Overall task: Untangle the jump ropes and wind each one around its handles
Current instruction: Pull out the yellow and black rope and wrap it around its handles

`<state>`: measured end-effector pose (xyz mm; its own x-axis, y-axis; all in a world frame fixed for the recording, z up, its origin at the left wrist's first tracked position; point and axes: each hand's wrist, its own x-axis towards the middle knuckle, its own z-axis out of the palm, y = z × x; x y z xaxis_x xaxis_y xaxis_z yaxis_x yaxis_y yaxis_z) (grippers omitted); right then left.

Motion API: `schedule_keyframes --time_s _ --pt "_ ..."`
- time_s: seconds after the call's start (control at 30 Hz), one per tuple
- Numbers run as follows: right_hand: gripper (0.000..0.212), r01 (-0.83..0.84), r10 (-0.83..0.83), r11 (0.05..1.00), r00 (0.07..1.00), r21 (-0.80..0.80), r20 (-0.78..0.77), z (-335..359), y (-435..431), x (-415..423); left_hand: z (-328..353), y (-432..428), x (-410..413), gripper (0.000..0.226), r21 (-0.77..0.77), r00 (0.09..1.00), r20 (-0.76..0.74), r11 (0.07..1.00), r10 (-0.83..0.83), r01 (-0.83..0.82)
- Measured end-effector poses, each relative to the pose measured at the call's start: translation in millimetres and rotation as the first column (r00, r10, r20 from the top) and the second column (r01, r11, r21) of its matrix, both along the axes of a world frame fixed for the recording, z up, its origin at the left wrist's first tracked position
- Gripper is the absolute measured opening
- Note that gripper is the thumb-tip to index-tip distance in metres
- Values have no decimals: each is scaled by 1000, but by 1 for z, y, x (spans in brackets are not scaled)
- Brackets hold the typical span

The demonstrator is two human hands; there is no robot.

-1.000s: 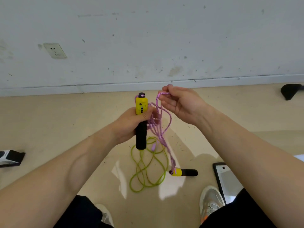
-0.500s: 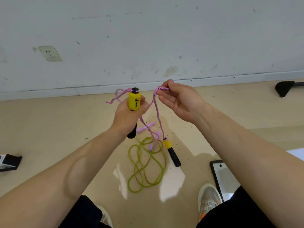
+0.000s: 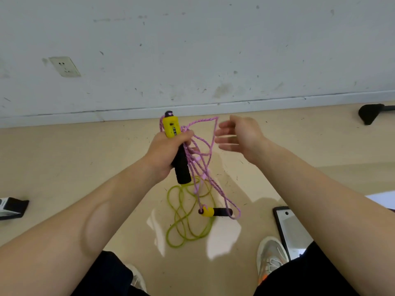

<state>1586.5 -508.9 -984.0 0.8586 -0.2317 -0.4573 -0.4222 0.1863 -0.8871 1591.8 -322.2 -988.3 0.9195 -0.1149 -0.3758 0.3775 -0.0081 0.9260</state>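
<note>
Head view: a green rope (image 3: 181,221) lies coiled on the tan floor (image 3: 64,167). Tangled pink rope (image 3: 205,159) hangs from the left hand (image 3: 164,152), which grips a yellow-and-black handle (image 3: 181,169) upright. The right hand (image 3: 237,135) has its fingers spread wide just beside a raised loop. A second handle (image 3: 213,211) is at the rope's low end.

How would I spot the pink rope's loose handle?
On the floor, mid-picture, a green rope lies looped. At its right edge is the loose handle, short, yellow and black, turned sideways. Unlike the upright handle in the left hand, no hand holds it.
</note>
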Motion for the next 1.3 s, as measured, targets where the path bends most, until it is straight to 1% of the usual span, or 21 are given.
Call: schedule_keyframes --time_s 0.07,0.1,0.13,0.2,0.3,0.37,0.4,0.43,0.53,0.6,0.67,0.73,0.83,0.9,0.93,1.0,1.07,1.13,1.17,1.2,1.3 --pt "22 -69 54 979 995 -191 -86 -19 4 -8 11 -1 3 25 -105 998 -42 993 45 -49" --pt "22 -148 113 953 984 -266 -141 -29 7 -12 16 -1 4 25 -159 997 -57 985 60 -69" --pt "22 -255 195 909 959 -330 -205 -37 11 -17 21 -1 5 26 -208 995 -72 974 75 -88" --pt "25 -483 376 769 871 -418 -316 -48 18 -28 29 -2 8 28 -287 988 -111 949 105 -133" --pt "43 -717 640 591 696 -371 -326 -59 30 -44 40 -2 10 32 -351 981 -161 922 112 -163" --pt "29 -789 714 507 610 -347 -344 -72 35 -48 43 0 13 32 -358 980 -169 919 109 -164" --pt "17 -805 726 474 587 -358 -358 -79 37 -48 44 3 16 32 -349 979 -167 921 118 -170" --pt "16 -808 727 459 580 -368 -366 -84 38 -49 44 6 18 30 -336 978 -158 923 139 -185" --pt "26 -753 661 567 658 -333 -362 -92 34 -46 38 24 32 23 -255 954 -46 920 296 -298" --pt "28 -691 608 638 723 -341 -327 -87 29 -42 30 38 42 19 -88 929 101 933 356 -348" --pt "32 -609 550 696 793 -379 -263 -78 25 -36 21 52 51 19 86 933 194 942 304 -325" --pt "38 -538 501 729 841 -423 -206 -68 23 -30 10 63 56 22 243 948 222 929 228 -281" --pt "42 -480 455 743 874 -467 -174 -52 19 -25 -3 72 58 21 432 975 205 885 89 -172" --pt "43 -450 421 759 890 -470 -173 -43 16 -21 -9 76 59 19 559 985 171 825 -14 -85" --pt "43 -430 398 766 901 -478 -173 -39 14 -19 -12 78 60 26 641 989 126 767 -82 -18" --pt "39 -413 374 771 910 -485 -179 -30 12 -15 -15 81 59 44 769 974 -44 614 -223 176" --pt "31 -435 383 786 900 -440 -207 -22 10 -13 -15 78 53 41 798 936 -196 508 -293 325" --pt "26 -440 378 822 897 -363 -231 -14 7 -12 -14 74 48 41 794 918 -264 474 -297 381" --pt "25 -422 363 847 903 -323 -228 -9 5 -11 -13 71 46 41 773 911 -282 491 -300 401" --pt "23 -398 347 868 914 -296 -211 -5 3 -11 -11 68 44 39 727 904 -297 540 -309 424" --pt "16 -343 317 883 939 -320 -131 8 -5 -10 -5 60 37 36 499 848 -326 685 -419 530"
